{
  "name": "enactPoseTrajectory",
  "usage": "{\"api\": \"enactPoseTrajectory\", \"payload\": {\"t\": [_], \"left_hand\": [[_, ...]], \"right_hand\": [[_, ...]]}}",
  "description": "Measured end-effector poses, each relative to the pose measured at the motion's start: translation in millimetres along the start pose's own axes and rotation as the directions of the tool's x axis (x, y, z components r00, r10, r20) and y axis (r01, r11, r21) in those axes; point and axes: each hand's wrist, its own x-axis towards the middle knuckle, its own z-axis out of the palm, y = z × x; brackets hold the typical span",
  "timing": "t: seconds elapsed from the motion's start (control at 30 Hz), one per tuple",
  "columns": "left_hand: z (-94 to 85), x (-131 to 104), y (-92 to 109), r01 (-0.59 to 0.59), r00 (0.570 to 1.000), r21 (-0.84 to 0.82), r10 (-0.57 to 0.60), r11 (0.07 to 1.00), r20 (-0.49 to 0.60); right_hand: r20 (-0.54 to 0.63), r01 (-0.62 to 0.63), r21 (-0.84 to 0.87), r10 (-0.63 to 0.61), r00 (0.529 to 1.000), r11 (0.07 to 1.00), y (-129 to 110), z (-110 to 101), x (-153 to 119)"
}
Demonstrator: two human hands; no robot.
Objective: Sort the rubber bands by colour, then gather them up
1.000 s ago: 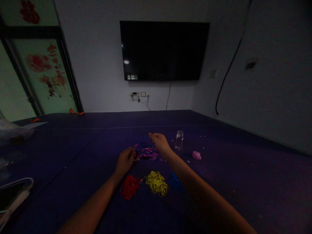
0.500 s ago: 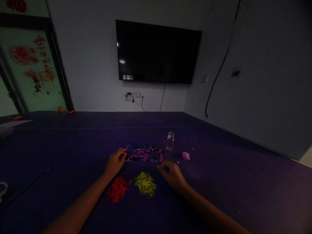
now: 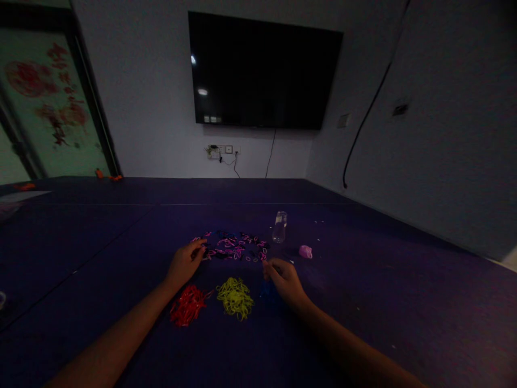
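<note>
Small pink, black and blue rubber bands [image 3: 228, 251] lie loosely scattered in front of me. At their left end, my left hand [image 3: 186, 264] has its fingertips drawn together among the bands; whatever is in them is too small to make out. My right hand [image 3: 284, 279] is closed in a pinch at the near right end of the scatter, where a bit of pink shows by the fingertips. Between my forearms lie a red pile of rubber bands [image 3: 188, 306] and a yellow pile [image 3: 235, 298]. A dark blue pile [image 3: 267, 290] sits partly behind my right hand.
A clear plastic bottle [image 3: 280, 227] stands beyond the bands on the purple surface [image 3: 347, 328]. Right of it is a small pink object [image 3: 306, 251]. White scraps lie about on the right. A television [image 3: 262, 73] hangs on the far wall.
The view has tilted down and shifted slightly. My right hand has moved a little towards the near right end of the scattered bands. My left hand stays at the left end.
</note>
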Motion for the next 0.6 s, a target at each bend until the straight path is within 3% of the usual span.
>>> {"api": "enactPoseTrajectory", "payload": {"t": [0.6], "left_hand": [[0.0, 0.8, -0.1, -0.039, 0.999, 0.029, 0.039, 0.999, 0.015]], "right_hand": [[0.011, 0.003, -0.049, -0.003, 1.0, 0.999, -3.5, -0.4, -1.5]]}}
